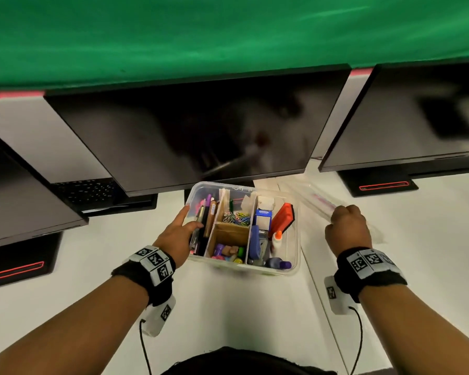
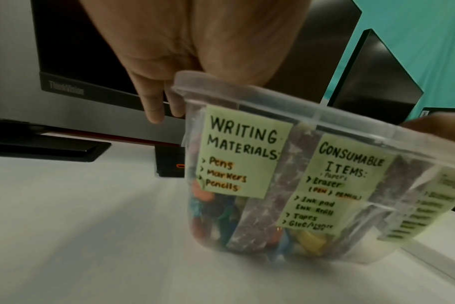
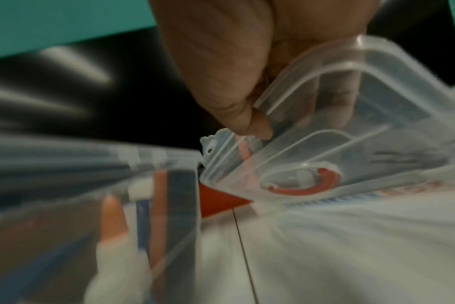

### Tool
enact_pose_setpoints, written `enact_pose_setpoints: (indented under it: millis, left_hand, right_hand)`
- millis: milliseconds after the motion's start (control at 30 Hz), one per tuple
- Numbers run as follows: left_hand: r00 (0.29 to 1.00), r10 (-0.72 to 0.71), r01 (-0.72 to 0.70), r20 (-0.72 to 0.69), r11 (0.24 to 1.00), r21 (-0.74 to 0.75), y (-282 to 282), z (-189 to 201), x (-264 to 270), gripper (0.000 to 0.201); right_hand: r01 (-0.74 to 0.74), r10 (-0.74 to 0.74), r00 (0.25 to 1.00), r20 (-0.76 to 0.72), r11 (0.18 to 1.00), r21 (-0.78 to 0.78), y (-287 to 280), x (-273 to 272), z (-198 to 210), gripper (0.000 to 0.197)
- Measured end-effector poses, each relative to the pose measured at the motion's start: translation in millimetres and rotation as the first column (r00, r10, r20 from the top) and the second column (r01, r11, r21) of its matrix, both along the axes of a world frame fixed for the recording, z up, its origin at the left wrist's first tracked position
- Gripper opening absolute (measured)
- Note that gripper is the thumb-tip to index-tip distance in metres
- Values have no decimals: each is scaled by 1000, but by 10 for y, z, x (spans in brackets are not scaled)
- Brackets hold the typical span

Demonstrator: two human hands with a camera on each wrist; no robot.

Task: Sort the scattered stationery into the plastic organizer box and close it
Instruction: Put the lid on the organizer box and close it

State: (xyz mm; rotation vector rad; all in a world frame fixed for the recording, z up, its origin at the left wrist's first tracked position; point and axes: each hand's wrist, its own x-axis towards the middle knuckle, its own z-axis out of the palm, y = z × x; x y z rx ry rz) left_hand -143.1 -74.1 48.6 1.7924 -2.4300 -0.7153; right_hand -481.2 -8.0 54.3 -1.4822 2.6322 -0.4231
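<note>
The clear plastic organizer box (image 1: 297,240) stands open on the white desk, its compartments holding pens (image 1: 207,220), paper clips (image 1: 238,219), erasers (image 1: 228,252), a blue stapler (image 1: 255,242) and a glue bottle (image 1: 277,237). Green labels on its front wall (image 2: 249,224) read "Writing materials" and "Consumable items". My left hand (image 1: 178,235) holds the box's left wall, thumb over the rim and fingers (image 2: 153,107) straight down outside. To the right of the box, my right hand (image 1: 347,228) grips the clear lid (image 1: 318,203), which is tilted up off the desk (image 3: 351,144).
Three dark monitors (image 1: 190,136) stand close behind the box, their stands (image 1: 382,182) on the desk. A black keyboard (image 1: 90,189) lies under the left one. A green cloth (image 1: 228,31) hangs behind. A seam in the desk (image 1: 320,290) runs to the right of the box.
</note>
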Motion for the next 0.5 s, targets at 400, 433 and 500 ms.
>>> enact_pose_setpoints:
  millis: [400,433,500]
  left_hand:
    - [998,59,-59,16,998,14,79,63,419,60]
    - [998,65,-65,16,998,13,89,60,485,59]
    - [997,83,-83,9,996,13,107,50,612,64]
  right_hand:
    - [-165,142,983,-112,960,-225,104,764,1408,16]
    - [-225,195,972,-132,934,-278,125,868,1516,12]
    - [-324,301,946,-121,860,-395,175,1056,1727,7]
